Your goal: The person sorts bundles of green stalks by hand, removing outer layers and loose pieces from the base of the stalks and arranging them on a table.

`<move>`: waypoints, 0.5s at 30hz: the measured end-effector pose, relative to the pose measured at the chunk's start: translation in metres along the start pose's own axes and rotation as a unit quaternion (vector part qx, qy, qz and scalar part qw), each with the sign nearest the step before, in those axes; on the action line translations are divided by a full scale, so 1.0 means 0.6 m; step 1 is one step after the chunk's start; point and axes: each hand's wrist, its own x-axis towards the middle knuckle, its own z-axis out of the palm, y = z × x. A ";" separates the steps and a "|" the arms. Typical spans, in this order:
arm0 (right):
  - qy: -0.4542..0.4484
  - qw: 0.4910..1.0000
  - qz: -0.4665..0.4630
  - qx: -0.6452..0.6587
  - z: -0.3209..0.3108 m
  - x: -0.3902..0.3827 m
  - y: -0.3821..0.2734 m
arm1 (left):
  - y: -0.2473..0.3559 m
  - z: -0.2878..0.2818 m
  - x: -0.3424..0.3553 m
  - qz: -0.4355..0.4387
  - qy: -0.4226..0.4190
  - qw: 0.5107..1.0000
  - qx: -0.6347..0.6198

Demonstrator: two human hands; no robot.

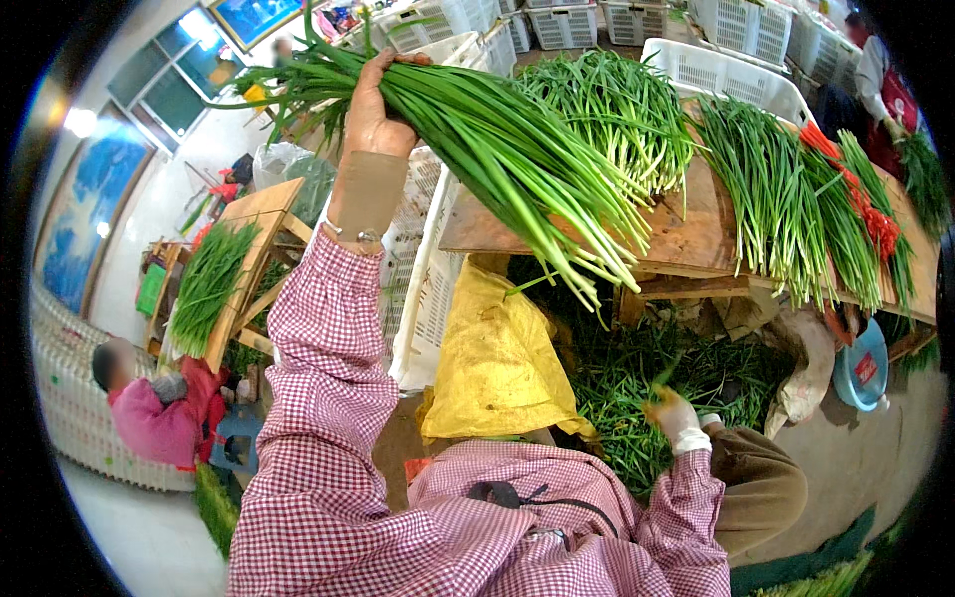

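Note:
My left hand (pixel 376 111), raised at the upper left, is closed round a large bunch of green chives (pixel 497 134). Their leafy tips hang out to the left, and the pale stem ends slant down to the right over the yellow sheet (pixel 497 368). Lower right, my right hand (pixel 676 416) wears a pale glove with stained fingertips. Its fingers are curled, and a blurred green chive leaf (pixel 665 374) sticks up from them. Below and around that hand lies a heap of loose green leaves (pixel 637 388).
Chive piles (pixel 612 119) and more chives (pixel 766 189) lie on a wooden table (pixel 487 224), with red ties (pixel 875 224) at right. White crates (pixel 562 28) stand behind. A blue basin (pixel 863 363) sits lower right. A seated person (pixel 159 418) is at left; another person (pixel 885 85) stands far right.

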 end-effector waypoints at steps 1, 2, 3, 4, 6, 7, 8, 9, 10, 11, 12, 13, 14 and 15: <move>0.005 0.974 -0.057 0.220 -0.013 -0.024 -0.067 | -0.007 0.006 -0.004 0.019 -0.008 1.000 0.014; -0.033 0.934 -0.151 0.322 -0.023 -0.027 -0.117 | -0.006 0.001 -0.007 0.023 0.008 1.000 0.009; -0.069 0.872 -0.244 0.419 -0.030 -0.028 -0.159 | -0.006 0.003 -0.010 0.027 0.020 0.999 0.004; -0.124 0.806 -0.287 0.502 -0.035 -0.033 -0.193 | -0.015 0.010 -0.012 0.031 0.038 0.999 -0.001; -0.210 0.704 -0.337 0.589 -0.031 -0.029 -0.241 | -0.023 0.024 -0.023 0.046 0.077 0.996 -0.007; -0.244 0.679 -0.346 0.600 -0.024 -0.023 -0.259 | -0.020 0.022 -0.025 0.048 0.068 0.996 -0.015; -0.250 0.663 -0.346 0.615 -0.030 -0.035 -0.287 | -0.023 0.015 -0.026 0.046 0.059 0.997 -0.025; -0.218 0.637 -0.376 0.637 -0.020 -0.033 -0.300 | -0.025 0.010 -0.027 0.044 0.051 0.997 -0.035; -0.185 0.610 -0.406 0.655 -0.013 -0.035 -0.317 | -0.030 0.016 -0.037 0.054 0.063 0.996 -0.017; -0.191 0.584 -0.413 0.673 -0.021 -0.042 -0.321 | -0.034 0.019 -0.043 0.057 0.073 0.996 -0.009; -0.197 0.556 -0.420 0.690 -0.030 -0.051 -0.326 | -0.036 0.021 -0.047 0.060 0.082 0.995 -0.001; -0.185 0.549 -0.410 0.705 -0.037 -0.061 -0.326 | -0.034 0.020 -0.051 0.066 0.095 0.993 0.007; -0.181 0.610 -0.394 0.664 -0.044 -0.069 -0.312 | -0.029 0.006 -0.045 0.052 0.068 0.996 -0.006; -0.176 0.667 -0.376 0.619 -0.047 -0.075 -0.287 | -0.027 -0.005 -0.042 0.051 0.075 0.996 0.010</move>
